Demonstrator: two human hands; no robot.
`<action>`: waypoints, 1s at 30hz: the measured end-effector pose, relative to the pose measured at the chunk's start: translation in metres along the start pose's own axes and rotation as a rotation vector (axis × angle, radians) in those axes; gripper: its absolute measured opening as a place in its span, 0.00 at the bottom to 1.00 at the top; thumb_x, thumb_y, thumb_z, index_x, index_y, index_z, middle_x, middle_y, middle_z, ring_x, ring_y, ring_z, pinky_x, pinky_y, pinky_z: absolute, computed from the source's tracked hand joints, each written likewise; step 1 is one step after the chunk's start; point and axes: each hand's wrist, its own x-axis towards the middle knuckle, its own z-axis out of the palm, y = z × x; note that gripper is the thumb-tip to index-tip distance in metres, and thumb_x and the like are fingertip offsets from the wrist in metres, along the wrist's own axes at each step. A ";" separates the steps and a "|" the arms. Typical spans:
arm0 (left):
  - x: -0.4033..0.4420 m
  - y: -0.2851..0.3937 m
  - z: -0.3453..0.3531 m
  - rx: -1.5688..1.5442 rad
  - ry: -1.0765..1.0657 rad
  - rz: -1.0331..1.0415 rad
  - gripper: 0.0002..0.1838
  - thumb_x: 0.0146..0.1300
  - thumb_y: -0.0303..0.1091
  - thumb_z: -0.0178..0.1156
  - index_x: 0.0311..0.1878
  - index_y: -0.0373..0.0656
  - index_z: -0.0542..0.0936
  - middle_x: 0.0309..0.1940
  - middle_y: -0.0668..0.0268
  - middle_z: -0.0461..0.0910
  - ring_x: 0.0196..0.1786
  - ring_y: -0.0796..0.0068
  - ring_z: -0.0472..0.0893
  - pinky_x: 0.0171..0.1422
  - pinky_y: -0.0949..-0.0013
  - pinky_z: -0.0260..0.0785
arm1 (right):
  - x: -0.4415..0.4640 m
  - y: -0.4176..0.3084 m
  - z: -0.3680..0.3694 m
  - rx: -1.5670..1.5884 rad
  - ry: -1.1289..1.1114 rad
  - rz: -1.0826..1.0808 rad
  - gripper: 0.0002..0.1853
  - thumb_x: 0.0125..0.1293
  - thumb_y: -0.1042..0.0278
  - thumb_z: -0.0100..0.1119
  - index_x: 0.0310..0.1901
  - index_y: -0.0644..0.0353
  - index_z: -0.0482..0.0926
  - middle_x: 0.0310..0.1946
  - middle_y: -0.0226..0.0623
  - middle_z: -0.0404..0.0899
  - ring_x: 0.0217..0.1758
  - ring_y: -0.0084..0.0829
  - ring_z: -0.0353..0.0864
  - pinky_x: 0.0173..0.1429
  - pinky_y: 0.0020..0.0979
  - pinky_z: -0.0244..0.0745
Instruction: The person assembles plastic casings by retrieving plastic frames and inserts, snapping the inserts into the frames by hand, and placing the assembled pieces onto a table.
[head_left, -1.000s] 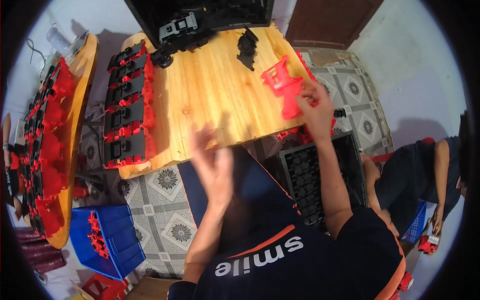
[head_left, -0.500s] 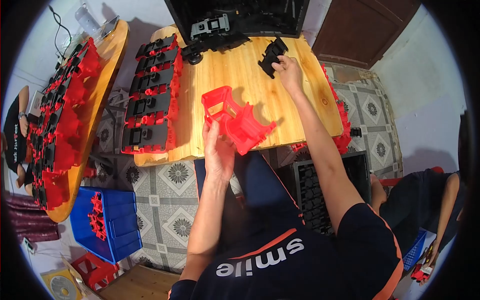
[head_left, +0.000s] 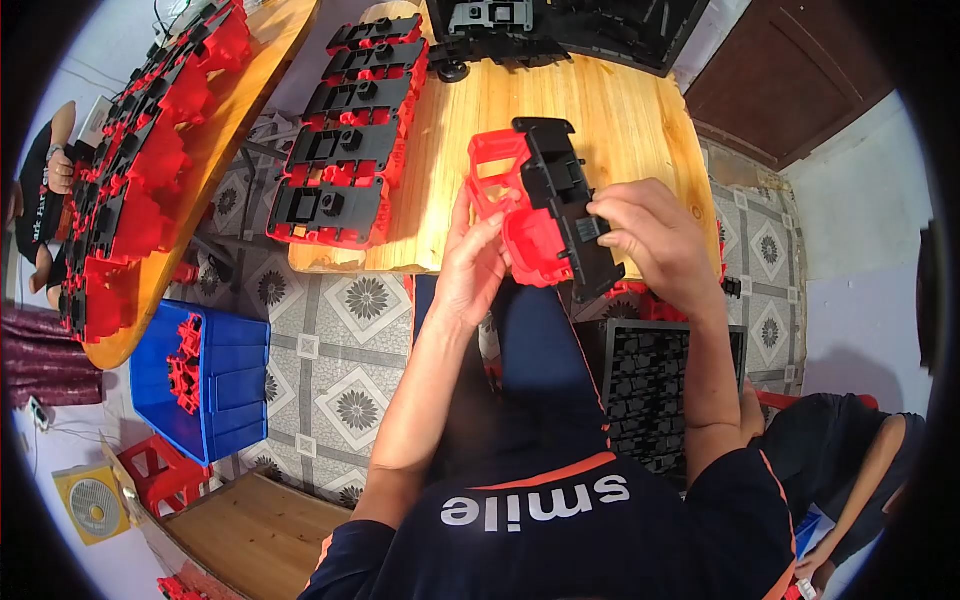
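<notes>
Since half a second ago, has lifted the black plastic cover [head_left: 555, 190] off the far right part of the wooden table [head_left: 640, 115] and brought it to the red plastic frame [head_left: 535, 245]; cannot tell whether seated. Now holding both above the table's near edge, overlapping, the cover on the side towards the table's right edge. Gripping the frame with the left hand [head_left: 472, 272], thumb on the red plastic, other fingers partly hidden. Pinching the cover between thumb and fingers of the right hand [head_left: 650, 240]. Along the table's left side, five red-and-black assemblies [head_left: 340, 146] in a row; at its far end, a black crate [head_left: 620, 50]; below its near edge, a black tray [head_left: 640, 325].
</notes>
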 end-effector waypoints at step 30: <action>-0.016 0.008 -0.001 0.034 -0.109 0.062 0.50 0.63 0.24 0.61 0.80 0.54 0.39 0.67 0.59 0.67 0.65 0.65 0.73 0.70 0.59 0.67 | 0.003 -0.030 -0.005 -0.113 -0.002 -0.057 0.16 0.49 0.78 0.66 0.42 0.64 0.79 0.39 0.38 0.78 0.41 0.40 0.79 0.46 0.37 0.74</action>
